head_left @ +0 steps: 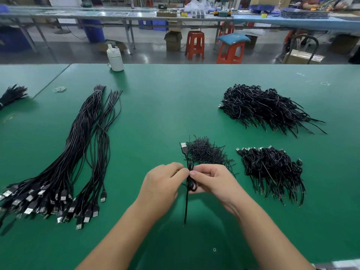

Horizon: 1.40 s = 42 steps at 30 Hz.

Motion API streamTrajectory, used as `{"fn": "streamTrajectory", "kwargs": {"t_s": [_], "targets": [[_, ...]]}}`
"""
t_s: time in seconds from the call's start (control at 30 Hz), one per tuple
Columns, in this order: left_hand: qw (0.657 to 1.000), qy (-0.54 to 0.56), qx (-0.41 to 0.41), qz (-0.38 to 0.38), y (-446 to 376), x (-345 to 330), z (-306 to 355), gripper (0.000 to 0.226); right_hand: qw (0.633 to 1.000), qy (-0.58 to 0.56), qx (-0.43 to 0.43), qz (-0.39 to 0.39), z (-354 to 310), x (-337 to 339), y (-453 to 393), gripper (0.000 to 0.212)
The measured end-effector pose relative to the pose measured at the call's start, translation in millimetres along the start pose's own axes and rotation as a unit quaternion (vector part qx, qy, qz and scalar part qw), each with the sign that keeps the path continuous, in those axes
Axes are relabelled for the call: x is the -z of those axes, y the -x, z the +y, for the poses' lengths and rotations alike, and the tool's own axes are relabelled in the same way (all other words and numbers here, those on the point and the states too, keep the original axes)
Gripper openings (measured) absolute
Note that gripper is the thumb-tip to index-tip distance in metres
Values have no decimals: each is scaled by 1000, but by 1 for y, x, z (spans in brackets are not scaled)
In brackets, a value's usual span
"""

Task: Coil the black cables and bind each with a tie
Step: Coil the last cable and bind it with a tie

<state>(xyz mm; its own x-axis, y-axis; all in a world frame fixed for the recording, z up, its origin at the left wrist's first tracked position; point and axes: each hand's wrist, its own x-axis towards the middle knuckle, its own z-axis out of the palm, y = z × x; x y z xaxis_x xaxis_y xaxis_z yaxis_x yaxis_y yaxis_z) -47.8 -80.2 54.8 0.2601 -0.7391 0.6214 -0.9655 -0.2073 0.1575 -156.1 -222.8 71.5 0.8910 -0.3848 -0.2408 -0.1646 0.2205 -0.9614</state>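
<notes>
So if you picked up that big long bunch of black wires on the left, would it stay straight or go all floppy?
Probably floppy: the long bundle already curves along the green table. It looks tied only near the far end, so the plug ends would likely splay and dangle.

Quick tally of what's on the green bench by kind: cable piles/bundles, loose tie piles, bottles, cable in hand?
Straight uncoiled cable bundles: 2
Coiled cable piles: 2
Pile of loose black ties: 1
Cable being bound, held by left hand and right hand: 1
White bottle: 1
Total: 7
</notes>
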Motion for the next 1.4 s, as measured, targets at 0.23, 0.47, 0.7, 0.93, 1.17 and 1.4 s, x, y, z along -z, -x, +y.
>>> {"fn": "streamTrajectory", "kwargs": {"t_s": [0.23, 0.47, 0.7, 0.93, 1.17, 1.4], "targets": [[982, 92, 136, -95, 11, -19, -5, 43, 938, 287, 1, 196, -39, 49, -1, 8], [961, -9, 231, -152, 37, -17, -58, 27, 709, 590, -29, 385, -80, 158, -3, 20], [933, -131, 274, -193, 54, -7, -112, 20, 700, 582, -205, 359, -52, 210, -14, 41], [851, -256, 379, -258, 75, 15, -144, 40, 681, 622, -65, 381, -66, 186, -24, 28], [798, -243, 476, -278, 81, 22, -146, 5, 743, 624, 81, 231, -61, 93, -31, 21], [810, -281, 420, -299, 69, 29, -141, 7, 740, 653, 119, 106, -7, 30, -36, 24]]}}
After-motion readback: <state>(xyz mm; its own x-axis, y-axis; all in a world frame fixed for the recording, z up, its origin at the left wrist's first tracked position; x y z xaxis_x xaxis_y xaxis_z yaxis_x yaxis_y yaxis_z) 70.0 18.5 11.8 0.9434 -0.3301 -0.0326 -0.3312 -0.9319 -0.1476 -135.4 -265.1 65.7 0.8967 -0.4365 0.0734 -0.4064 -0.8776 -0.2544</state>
